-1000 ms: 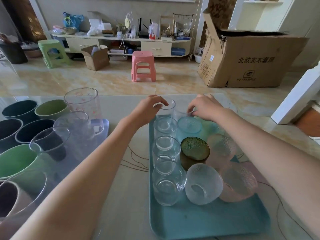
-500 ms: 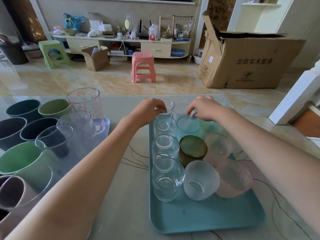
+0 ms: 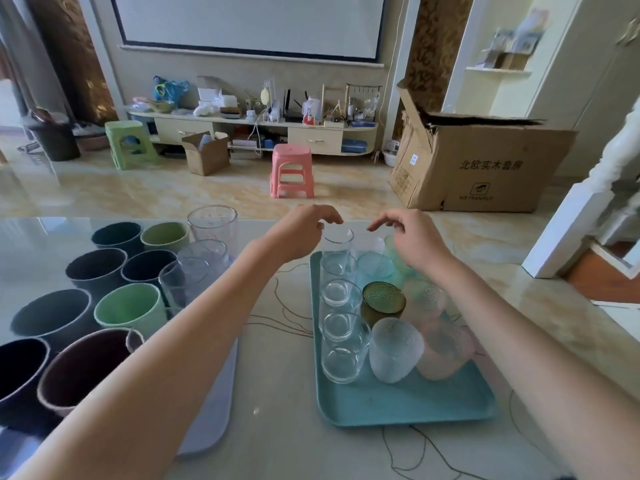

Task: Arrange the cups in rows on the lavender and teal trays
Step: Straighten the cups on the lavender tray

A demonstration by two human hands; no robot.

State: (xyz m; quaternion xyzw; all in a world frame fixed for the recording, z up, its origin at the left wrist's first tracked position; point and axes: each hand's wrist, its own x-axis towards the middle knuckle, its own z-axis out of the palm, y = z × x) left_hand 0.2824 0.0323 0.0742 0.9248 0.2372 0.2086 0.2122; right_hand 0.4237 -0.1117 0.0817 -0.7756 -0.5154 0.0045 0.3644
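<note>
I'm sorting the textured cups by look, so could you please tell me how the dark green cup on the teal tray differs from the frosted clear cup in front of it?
The dark green cup is tinted olive and dark; the frosted clear cup is pale and whitish. The dark green cup stands further back on the teal tray, its open mouth showing; the frosted clear cup sits nearer and appears tilted. Both have a dimpled texture and stand in the tray's middle row.

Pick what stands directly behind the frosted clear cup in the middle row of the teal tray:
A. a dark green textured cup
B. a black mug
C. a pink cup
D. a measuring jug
A: the dark green textured cup stands just behind the frosted clear cup, mid-row on the teal tray.
</note>
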